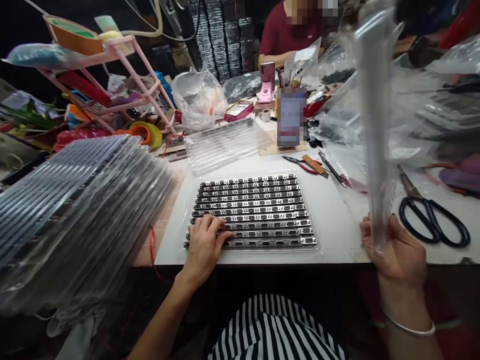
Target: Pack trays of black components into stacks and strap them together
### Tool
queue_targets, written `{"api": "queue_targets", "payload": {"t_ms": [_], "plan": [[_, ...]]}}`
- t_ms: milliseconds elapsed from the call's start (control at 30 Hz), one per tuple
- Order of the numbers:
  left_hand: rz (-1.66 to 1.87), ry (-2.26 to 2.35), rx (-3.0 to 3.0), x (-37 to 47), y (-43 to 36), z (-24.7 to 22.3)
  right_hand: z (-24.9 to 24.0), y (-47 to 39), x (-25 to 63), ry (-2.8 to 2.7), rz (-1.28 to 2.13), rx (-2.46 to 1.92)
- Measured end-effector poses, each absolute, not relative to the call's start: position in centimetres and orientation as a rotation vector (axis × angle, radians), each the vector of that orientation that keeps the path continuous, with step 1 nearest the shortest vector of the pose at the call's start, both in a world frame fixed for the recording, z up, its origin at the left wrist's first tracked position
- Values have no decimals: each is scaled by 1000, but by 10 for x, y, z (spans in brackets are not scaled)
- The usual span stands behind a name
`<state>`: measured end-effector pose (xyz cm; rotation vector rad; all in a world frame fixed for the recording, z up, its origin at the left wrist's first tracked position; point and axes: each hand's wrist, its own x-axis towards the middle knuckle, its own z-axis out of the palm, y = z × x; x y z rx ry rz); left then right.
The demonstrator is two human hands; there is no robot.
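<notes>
Rows of metal D-sub connectors point(258, 204) lie side by side in a clear plastic tray point(319, 246) on the white board. Over the left end of the nearer rows, my left hand point(205, 242) has its fingers curled and its thumb close to them, closed on a connector strip. My right hand point(399, 250) grips the lower end of another clear plastic tray point(377, 125), held upright and seen nearly edge-on. Its upper end is blurred. Fingertips of the right hand show on the tray's left side.
A tall stack of ribbed clear trays point(75, 210) leans at the left. Behind the rows lies one more clear tray point(225, 142). Pliers point(305, 164) and large scissors point(427, 212) are toward the right. A pink rack point(138, 75) stands back left; a co-worker point(277, 35) sits opposite.
</notes>
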<state>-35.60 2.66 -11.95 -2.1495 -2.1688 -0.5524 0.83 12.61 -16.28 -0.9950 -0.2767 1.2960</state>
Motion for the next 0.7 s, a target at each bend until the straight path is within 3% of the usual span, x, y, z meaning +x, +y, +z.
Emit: {"api": "queue_targets", "payload": {"t_ms": [400, 700], "plan": [[-126, -1774, -2306, -317, 15, -129, -158, 126, 10, 43, 1431, -915], [-502, -1604, -2449, -235, 87, -117, -159, 125, 12, 5, 1500, -798]]}}
